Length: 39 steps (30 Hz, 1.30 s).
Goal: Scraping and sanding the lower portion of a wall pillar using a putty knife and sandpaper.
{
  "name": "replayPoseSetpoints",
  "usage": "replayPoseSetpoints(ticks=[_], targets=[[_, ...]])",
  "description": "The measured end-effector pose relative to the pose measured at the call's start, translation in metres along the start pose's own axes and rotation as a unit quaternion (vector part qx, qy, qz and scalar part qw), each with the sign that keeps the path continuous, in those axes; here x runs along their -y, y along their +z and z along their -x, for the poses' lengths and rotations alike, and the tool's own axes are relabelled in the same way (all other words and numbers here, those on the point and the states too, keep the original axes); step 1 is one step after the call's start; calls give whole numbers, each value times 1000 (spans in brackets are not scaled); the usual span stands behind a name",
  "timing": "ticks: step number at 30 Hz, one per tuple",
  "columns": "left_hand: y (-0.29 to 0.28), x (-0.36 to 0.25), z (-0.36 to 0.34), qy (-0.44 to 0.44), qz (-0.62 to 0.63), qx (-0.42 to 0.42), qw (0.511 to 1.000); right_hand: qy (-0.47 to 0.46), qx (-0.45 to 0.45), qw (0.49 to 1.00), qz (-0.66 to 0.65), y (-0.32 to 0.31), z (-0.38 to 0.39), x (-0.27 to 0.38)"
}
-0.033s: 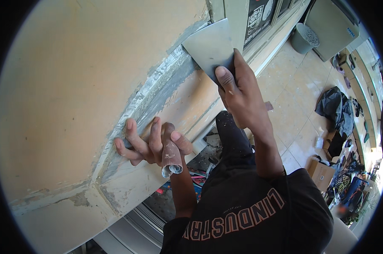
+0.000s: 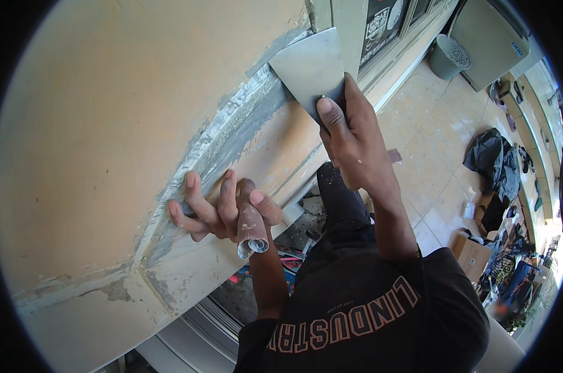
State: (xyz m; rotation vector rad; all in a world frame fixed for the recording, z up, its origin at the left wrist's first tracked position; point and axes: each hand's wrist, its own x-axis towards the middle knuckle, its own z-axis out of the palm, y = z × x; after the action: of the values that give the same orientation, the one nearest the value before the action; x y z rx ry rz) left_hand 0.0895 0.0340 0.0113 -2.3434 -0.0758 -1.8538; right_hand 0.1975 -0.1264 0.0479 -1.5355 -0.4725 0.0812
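My right hand [image 2: 358,146] is closed round a broad-bladed putty knife [image 2: 311,62], thumb flat on the blade's base. Its wide metal blade lies against the upper end of a rough grey-white strip of filler [image 2: 231,112], which runs along the edge of a peach-coloured panel [image 2: 107,118]. Lower down, my left hand [image 2: 216,214] rests its spread fingertips on the same strip and the ledge beside it. Between its thumb and index finger it keeps a rolled brown sheet [image 2: 252,231], dusty with white, that looks like sandpaper.
Below the ledge [image 2: 194,280] lie tools and rubble. On the tiled floor [image 2: 427,149] to the right stand a grey bucket [image 2: 449,57], a black plastic bag [image 2: 494,158] and a cardboard box [image 2: 471,256]. A pale cabinet-like appliance [image 2: 486,46] stands at the far right.
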Motion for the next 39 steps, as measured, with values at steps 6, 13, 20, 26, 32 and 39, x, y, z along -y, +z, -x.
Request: replayPoseSetpoints(ticks=[6, 13, 20, 26, 32, 39], targets=[[-1, -7, -5, -4, -3, -2, 1000, -8, 8, 994, 106, -23, -1, 15], [-5, -4, -1, -43, 0, 24, 999, -38, -25, 997, 60, -2, 7, 7], [-2, 2, 3, -16, 11, 34, 999, -37, -14, 994, 104, -17, -4, 8], [-6, -1, -3, -18, -4, 24, 1000, -30, 20, 996, 79, -18, 6, 13], [-5, 1, -1, 5, 15, 22, 1000, -52, 1, 994, 97, -17, -5, 8], [-6, -1, -1, -26, -10, 29, 999, 9, 24, 994, -109, 8, 3, -5]])
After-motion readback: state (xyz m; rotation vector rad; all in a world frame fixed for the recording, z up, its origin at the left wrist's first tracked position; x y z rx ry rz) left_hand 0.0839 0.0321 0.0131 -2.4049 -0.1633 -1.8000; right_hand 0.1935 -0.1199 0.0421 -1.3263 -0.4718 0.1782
